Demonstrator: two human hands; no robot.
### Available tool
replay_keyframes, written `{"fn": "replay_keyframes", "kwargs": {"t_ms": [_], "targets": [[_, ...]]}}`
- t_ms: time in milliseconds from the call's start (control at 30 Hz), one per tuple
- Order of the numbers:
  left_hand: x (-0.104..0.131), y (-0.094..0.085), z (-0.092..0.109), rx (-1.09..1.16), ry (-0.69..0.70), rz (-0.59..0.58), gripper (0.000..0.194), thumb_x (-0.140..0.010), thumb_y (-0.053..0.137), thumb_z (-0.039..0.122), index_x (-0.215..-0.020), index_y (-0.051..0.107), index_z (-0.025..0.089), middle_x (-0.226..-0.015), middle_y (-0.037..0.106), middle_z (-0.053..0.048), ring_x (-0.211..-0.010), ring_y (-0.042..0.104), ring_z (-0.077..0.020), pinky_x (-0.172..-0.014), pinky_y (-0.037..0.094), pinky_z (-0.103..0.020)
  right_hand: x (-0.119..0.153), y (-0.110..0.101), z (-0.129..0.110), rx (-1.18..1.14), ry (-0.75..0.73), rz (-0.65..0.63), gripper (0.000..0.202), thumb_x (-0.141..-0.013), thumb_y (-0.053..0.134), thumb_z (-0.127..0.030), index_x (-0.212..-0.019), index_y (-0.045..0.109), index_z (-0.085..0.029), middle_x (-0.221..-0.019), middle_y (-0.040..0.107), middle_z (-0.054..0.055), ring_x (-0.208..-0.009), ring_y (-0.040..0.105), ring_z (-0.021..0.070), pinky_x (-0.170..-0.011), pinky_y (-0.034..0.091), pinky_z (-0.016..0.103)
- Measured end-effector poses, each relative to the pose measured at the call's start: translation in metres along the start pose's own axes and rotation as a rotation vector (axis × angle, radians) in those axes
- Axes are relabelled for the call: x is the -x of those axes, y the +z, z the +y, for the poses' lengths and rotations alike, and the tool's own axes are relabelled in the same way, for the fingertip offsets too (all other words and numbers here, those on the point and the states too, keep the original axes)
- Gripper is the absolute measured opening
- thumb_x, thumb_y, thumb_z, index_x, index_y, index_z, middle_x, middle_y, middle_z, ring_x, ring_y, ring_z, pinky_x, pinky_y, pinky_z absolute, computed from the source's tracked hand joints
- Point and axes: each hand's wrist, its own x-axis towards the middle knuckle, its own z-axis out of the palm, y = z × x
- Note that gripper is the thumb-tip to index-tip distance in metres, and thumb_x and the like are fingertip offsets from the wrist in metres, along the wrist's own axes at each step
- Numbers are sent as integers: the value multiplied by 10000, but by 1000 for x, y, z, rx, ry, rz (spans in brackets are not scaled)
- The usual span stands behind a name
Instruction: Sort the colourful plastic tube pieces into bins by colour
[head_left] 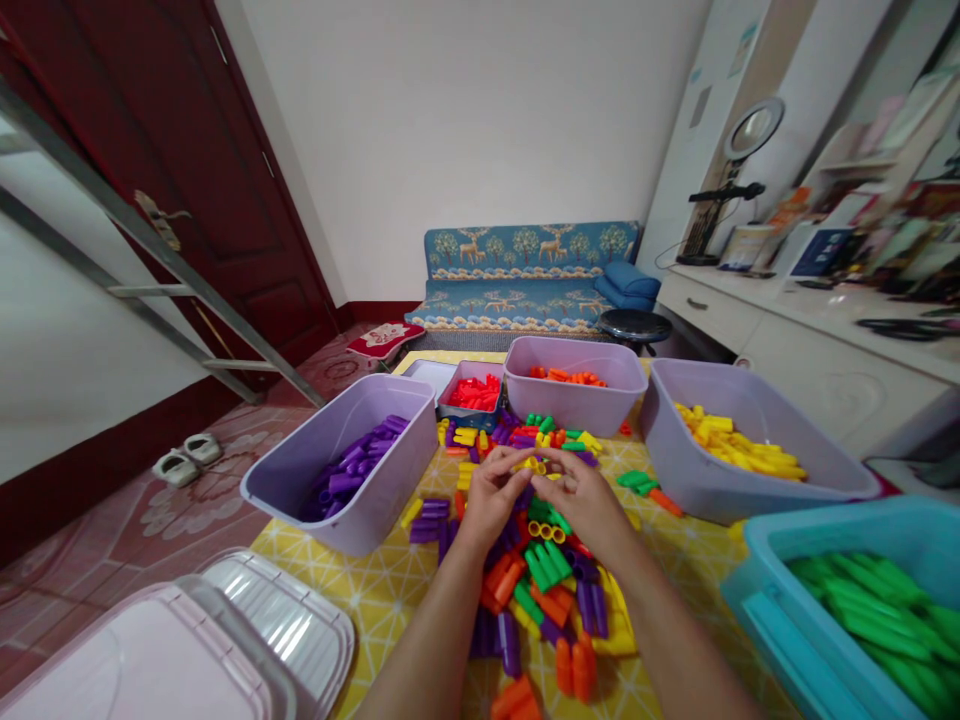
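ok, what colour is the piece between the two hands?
The piece is yellow; it shows best in the head view, the only one.

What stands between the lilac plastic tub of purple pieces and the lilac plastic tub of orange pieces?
In the head view, a small lilac and dark blue box of red plastic pieces stands between them, beside a flat pale panel.

No lettering is coming through legibly: toward two o'clock, a dark-blue box [821,250] and a white tub [746,247] are standing on a white surface [817,306], their print blurring, while between one and two, a small sticker [743,50] is showing unreadably on a tall cabinet [679,180].
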Motion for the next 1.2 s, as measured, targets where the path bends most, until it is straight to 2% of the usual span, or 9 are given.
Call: {"fn": "replay_keyframes", "kwargs": {"t_ms": [133, 300, 433, 567, 800, 933, 1100, 1133, 1200], "targets": [[1, 1, -3, 28, -3, -47, 296, -805, 653, 332, -1059, 712, 191, -943, 664, -67, -890, 597, -184, -827, 464, -300, 2, 6, 3, 300, -94, -9, 312, -800, 561, -347, -1047, 665, -189, -866, 708, 56, -713, 643, 180, -630, 474, 279], [2, 6, -7, 250, -112, -58, 302, -760, 703, 300, -1033, 679, 174, -931, 707, -59, -831, 641, -172, -775, 495, -277, 2, -2, -5, 458, -114, 39, 284, -821, 513, -343, -982, 680, -179, -754, 683, 43, -640, 599, 167, -582, 413, 261], [2, 7, -4, 232, -139, -47, 196, -728, 729, 286, -865, 695, 148, -815, 715, -40, -742, 644, -149, -733, 495, -251, 2, -7, -5, 487, -89, 45, 192, -792, 546, -340, -847, 658, -193, -656, 630, 0, -576, 551, 140, -544, 373, 242], [3, 5, -3, 142, -149, -25, 195, -750, 697, 310, -849, 713, 143, -787, 713, -40, -719, 631, -147, -706, 483, -243, 1, -11, 2, 488, -80, 14, 241, -779, 569, -417, -680, 591, -198, -570, 565, -20, -524, 503, 123, -500, 343, 230], [1, 2, -4, 64, -136, 57, 279, -803, 619, 396, -745, 675, 129, -659, 633, -1, -634, 554, -119, -633, 429, -215, -1, -8, 7, 268, 31, -105, 332, -820, 500, -480, -658, 548, -194, -601, 627, 0, -493, 544, 116, -489, 391, 222], [2, 2, -1, -65, -114, 151, 373, -854, 534, 439, -653, 605, 133, -576, 538, 24, -564, 483, -102, -556, 371, -202, -3, -6, 9, 254, 27, -90, 237, -791, 525, -406, -731, 599, -189, -631, 643, 4, -530, 566, 124, -497, 410, 218], [2, -1, 5, -461, -34, 383, 322, -896, 469, 389, -780, 645, 144, -709, 624, -20, -687, 564, -147, -654, 417, -242, -7, -7, 23, 270, 19, 87, 243, -763, 549, -410, -793, 632, -183, -622, 634, 12, -547, 579, 145, -498, 421, 233], [1, -3, 6, -538, -39, 373, 300, -893, 472, 373, -826, 659, 148, -756, 645, -33, -720, 583, -158, -682, 431, -256, -8, -7, 27, 266, 16, 129, 263, -766, 547, -418, -838, 636, -182, -631, 637, 15, -560, 588, 152, -507, 432, 239], [-2, -7, 11, -679, -80, 245, 258, -855, 526, 363, -904, 683, 164, -845, 670, -55, -778, 611, -181, -722, 458, -282, -10, -8, 34, 267, 11, 192, 324, -772, 543, -436, -948, 631, -179, -671, 651, 22, -593, 608, 167, -539, 457, 258]]}}
